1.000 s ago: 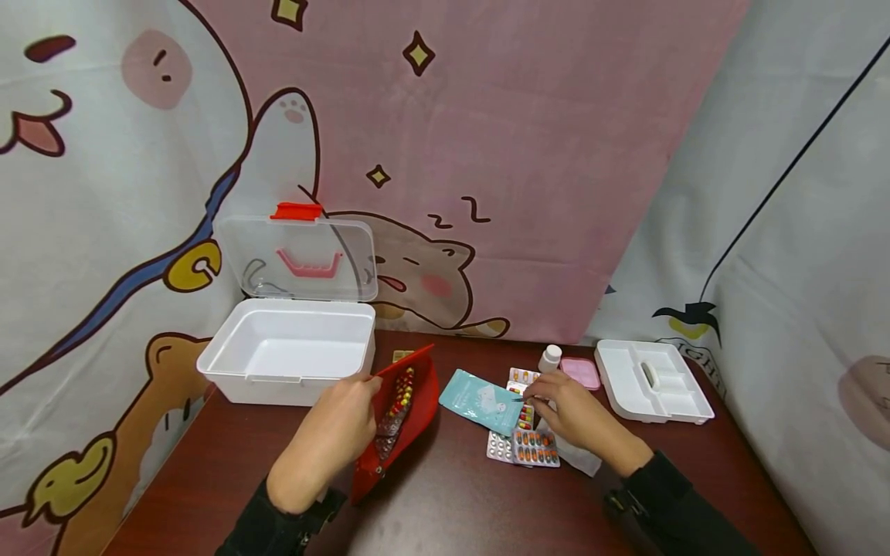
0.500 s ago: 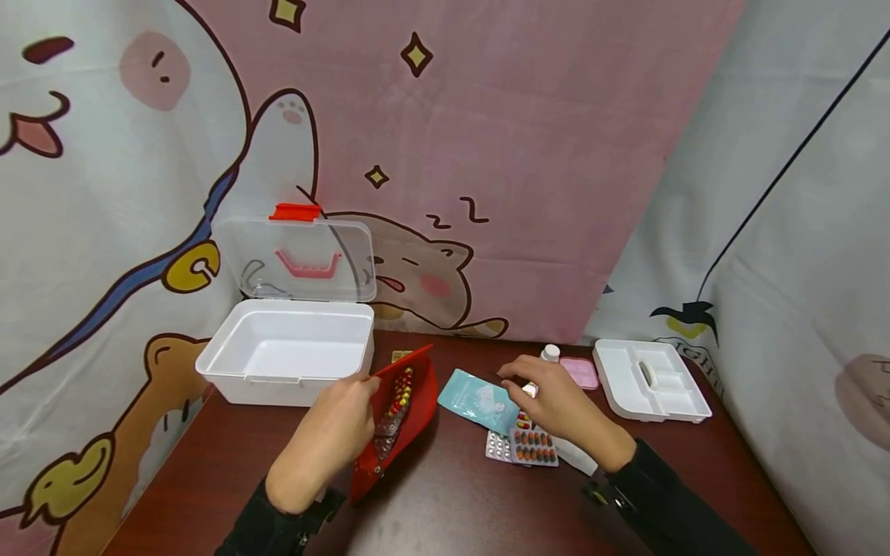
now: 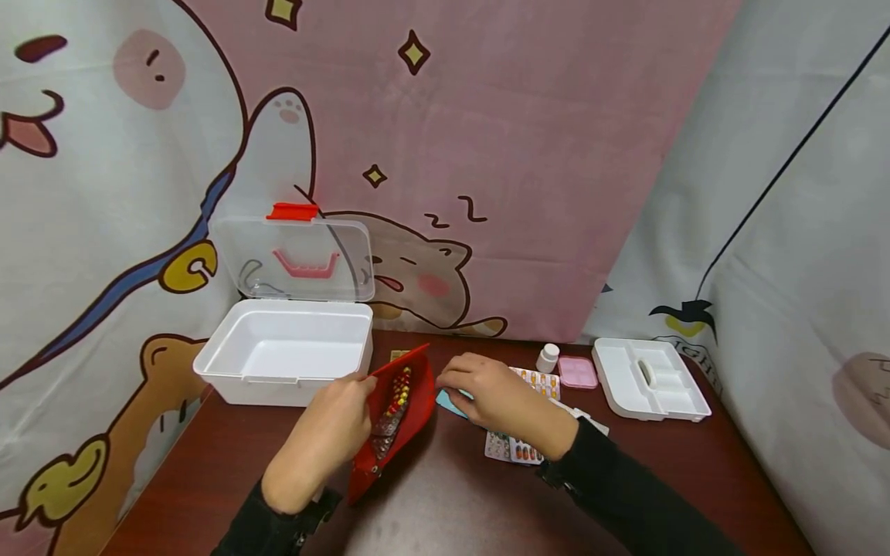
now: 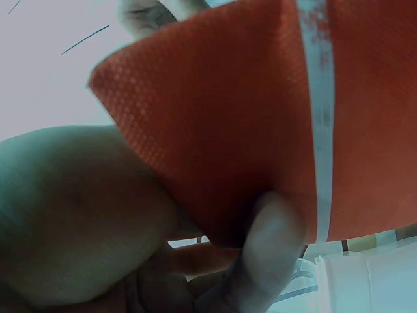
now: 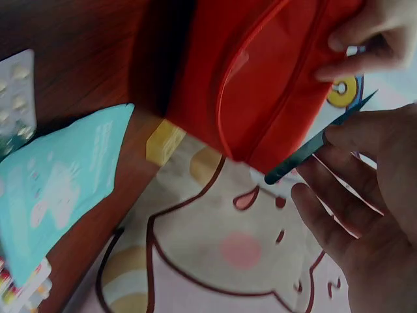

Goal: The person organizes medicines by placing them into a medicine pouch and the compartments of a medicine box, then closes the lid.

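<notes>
Close to half past six in the head view, over a brown table point(image 3: 445, 502), is a red pouch point(image 3: 415, 411), its mouth parted around capsule strips point(image 3: 395, 409). Take that pouch as the clock's centre. At nine, the left hand point(image 3: 332, 423) pinches the pouch's edge, thumb pressed on the red material. Toward three, the right hand point(image 3: 497, 398) holds a slender, pointed dark tool point(image 5: 306, 155) (only the right wrist view shows it well); whether the tool touches the pouch, I cannot tell. Beneath that hand, a teal packet point(image 5: 65, 186) is mostly hidden from the head camera. Past three lie blister packs point(image 3: 507, 448); around two, a white bottle point(image 3: 548, 358) and pink case point(image 3: 577, 372); nearly three, farther out, a white tray point(image 3: 621, 371). At ten sits a white box point(image 3: 281, 392), its clear lid point(image 3: 306, 289) raised.
</notes>
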{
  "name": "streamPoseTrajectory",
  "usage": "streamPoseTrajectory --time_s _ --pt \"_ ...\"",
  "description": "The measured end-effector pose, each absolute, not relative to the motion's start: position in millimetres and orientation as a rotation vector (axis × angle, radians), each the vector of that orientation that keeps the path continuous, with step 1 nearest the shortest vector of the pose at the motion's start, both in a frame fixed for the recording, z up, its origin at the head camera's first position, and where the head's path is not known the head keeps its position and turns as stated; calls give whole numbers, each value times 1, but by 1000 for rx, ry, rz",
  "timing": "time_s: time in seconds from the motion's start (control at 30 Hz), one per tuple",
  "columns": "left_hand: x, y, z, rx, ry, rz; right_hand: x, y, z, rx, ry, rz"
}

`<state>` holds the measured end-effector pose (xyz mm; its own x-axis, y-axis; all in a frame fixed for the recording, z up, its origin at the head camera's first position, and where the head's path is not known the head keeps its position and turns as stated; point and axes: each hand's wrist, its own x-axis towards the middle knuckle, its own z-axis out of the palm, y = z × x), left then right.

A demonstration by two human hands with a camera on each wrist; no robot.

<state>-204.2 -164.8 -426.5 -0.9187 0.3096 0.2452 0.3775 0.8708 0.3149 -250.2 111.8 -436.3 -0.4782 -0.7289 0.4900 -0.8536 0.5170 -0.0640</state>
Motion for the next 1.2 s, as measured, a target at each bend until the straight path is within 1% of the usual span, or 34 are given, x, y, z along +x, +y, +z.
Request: streamPoseTrajectory --time_s 0.2,0.47,0.9,1.2 --pt "-205 -164 -426 -517 -2864 -537 -253 84 -443 1439 -2326 295" --pt "-204 -164 -426 -520 -2864 -514 -256 66 -463 1500 -2377 84" --pt "-203 -165 -425 -540 -2835 -496 -260 59 -474 1475 -2555 -7" --pt "-203 -164 -425 -540 -2848 -496 -261 60 -478 1470 -2572 -14"
